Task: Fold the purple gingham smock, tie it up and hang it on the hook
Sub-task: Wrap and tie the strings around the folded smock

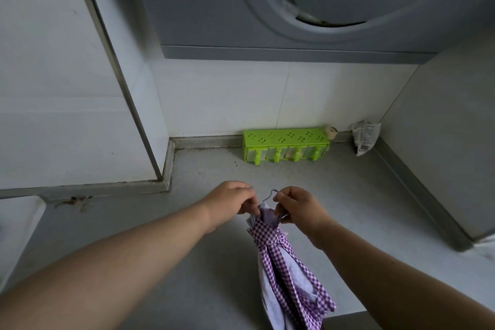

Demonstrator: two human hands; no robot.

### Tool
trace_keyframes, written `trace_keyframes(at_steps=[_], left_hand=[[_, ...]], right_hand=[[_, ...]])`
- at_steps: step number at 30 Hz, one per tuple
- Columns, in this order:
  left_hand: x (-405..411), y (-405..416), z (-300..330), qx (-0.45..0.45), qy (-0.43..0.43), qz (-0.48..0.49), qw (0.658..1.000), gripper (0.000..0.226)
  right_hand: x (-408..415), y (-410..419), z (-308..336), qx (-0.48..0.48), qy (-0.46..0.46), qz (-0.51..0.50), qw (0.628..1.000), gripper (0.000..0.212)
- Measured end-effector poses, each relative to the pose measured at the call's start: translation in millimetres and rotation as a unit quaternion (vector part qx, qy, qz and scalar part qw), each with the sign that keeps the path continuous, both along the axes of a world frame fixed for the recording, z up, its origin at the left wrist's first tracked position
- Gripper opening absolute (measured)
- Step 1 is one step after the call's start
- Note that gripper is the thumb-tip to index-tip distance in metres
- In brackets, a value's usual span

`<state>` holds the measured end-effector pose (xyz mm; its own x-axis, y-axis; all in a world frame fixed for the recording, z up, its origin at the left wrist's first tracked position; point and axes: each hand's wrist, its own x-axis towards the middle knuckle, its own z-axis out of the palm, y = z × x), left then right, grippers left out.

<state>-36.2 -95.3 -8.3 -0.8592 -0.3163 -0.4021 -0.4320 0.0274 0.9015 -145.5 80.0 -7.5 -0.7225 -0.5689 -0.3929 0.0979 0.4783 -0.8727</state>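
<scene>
1. The grey countertop (334, 195) carries a lime-green perforated plastic rack (285, 148) against its back wall.
2. Your purple gingham fabric smock (284, 270), bundled narrow, hangs over the counter's front.
3. Your left hand (230, 202) and right hand (298, 206) pinch its thin cord loop (270, 194) at the top.

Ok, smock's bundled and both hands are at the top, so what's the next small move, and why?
Probably spread the thin loop open between the left hand and right hand, ready for hanging. Both pinch it above the bundled smock, which hangs tied at its neck; no hook can be made out in this view.
</scene>
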Motion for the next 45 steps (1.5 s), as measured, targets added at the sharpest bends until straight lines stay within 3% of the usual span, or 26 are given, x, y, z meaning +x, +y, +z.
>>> trace_keyframes(at_steps=[9,17,24,30,33,42,45], left_hand=[[-8.4,12.8,79.8,-0.008,0.032,-0.032,0.999,0.029],[-21.6,43.0,111.2,-0.052,0.045,0.010,0.998,0.026],[-33.1,60.2,121.3,-0.055,0.072,0.053,0.994,0.023],[-40.6,66.5,122.1,-0.112,0.091,0.041,0.989,0.023],[-40.4,64.3,120.4,-0.153,0.098,0.023,0.983,0.025],[-33.8,57.2,112.4,-0.074,0.105,0.027,0.991,0.022],[-32.2,53.9,109.2,-0.086,0.096,0.025,0.991,0.021]], right_hand=[[-17.9,-4.3,46.5,-0.094,0.058,0.042,0.993,0.014],[-46.2,5.6,58.5,-0.122,0.056,0.062,0.989,0.012],[-61.8,13.4,59.8,-0.133,0.019,0.046,0.990,0.004],[-62.3,20.0,63.4,-0.113,0.125,0.187,0.968,0.012],[-61.0,23.8,65.6,-0.147,0.120,0.245,0.951,0.004],[-53.5,23.5,65.8,-0.204,0.057,0.263,0.941,0.011],[-50.6,21.5,65.0,-0.199,0.083,0.256,0.942,0.014]])
